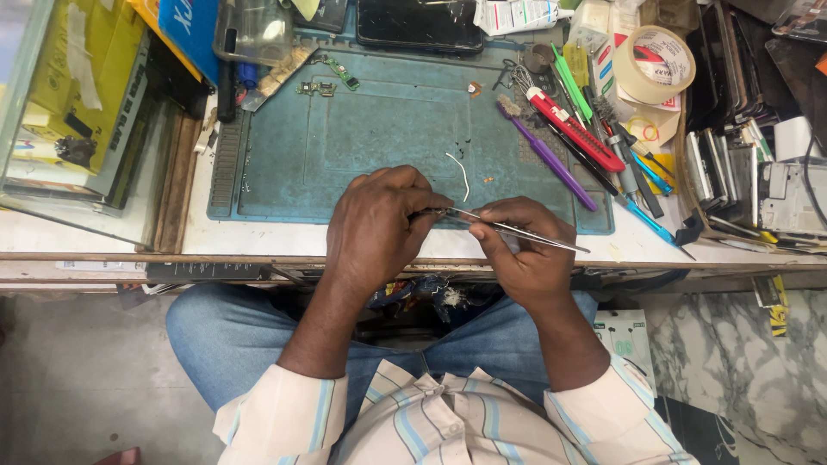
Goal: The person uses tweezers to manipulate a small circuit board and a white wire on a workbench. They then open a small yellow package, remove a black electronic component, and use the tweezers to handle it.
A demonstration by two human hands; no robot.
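My right hand (525, 250) grips thin metal tweezers (551, 241) whose tips point left toward my left hand (375, 224). My left hand is closed around a small part that its fingers hide; the tweezer tips meet it at the fingertips. Both hands hover over the near edge of a teal work mat (370, 129). A short white wire (463, 172) lies on the mat just beyond my hands.
Small green circuit boards (332, 77) lie at the mat's far left. A purple brush (551, 159), a red tool (577, 129), pens and a tape roll (659, 65) crowd the right side. Dark phones (419, 24) sit at the back; phone parts (732, 164) pile at far right.
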